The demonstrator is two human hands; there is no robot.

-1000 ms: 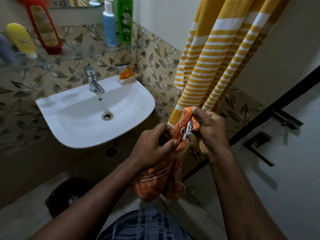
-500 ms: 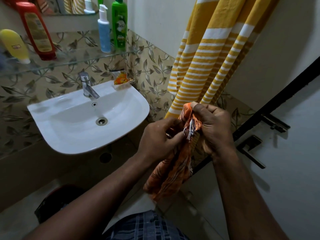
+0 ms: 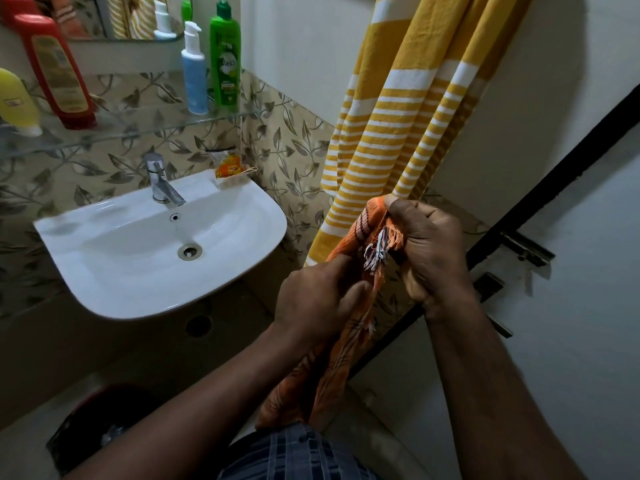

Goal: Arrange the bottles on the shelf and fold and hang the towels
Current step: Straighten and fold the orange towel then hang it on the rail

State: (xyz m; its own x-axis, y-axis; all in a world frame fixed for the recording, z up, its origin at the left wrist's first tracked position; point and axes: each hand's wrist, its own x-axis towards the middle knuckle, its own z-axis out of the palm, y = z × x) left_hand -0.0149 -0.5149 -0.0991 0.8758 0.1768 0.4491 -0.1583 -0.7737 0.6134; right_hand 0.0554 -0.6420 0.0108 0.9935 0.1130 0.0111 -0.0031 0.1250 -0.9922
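An orange checked towel hangs bunched between my hands in front of me. My right hand grips its fringed top corner, and my left hand pinches the cloth just below. A yellow and white striped towel hangs on the wall behind them. On the glass shelf stand a green bottle, a blue pump bottle, a red bottle and a yellow bottle.
A white sink with a chrome tap sits below the shelf, with an orange sachet on its back corner. A dark bin stands on the floor at lower left. A door with a black latch is at the right.
Both hands have shifted slightly along the orange towel's top edge, and the frayed fringe now shows between them. The view has tilted a little, with the sink nearer the centre.
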